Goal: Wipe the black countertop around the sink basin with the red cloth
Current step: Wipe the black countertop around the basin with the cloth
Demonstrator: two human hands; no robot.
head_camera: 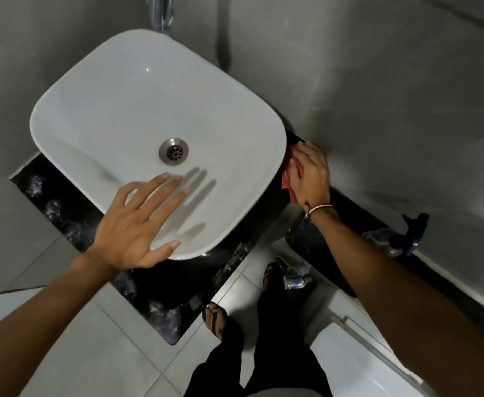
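Note:
A white sink basin (137, 116) sits on a black speckled countertop (160, 305). My right hand (310, 174) presses a red cloth (288, 180) onto the narrow strip of countertop between the basin's right side and the grey wall. Most of the cloth is hidden under my palm and behind the basin rim. My left hand (137, 224) hovers over the basin's near rim with fingers spread and nothing in it, casting a shadow inside the bowl.
A metal drain (173, 151) sits in the bowl and a tap (163, 10) stands at the far edge. A dark spray bottle (406, 234) lies on the black ledge to the right. Below are white floor tiles, my sandalled feet (215, 318) and a small clear bottle (296, 279).

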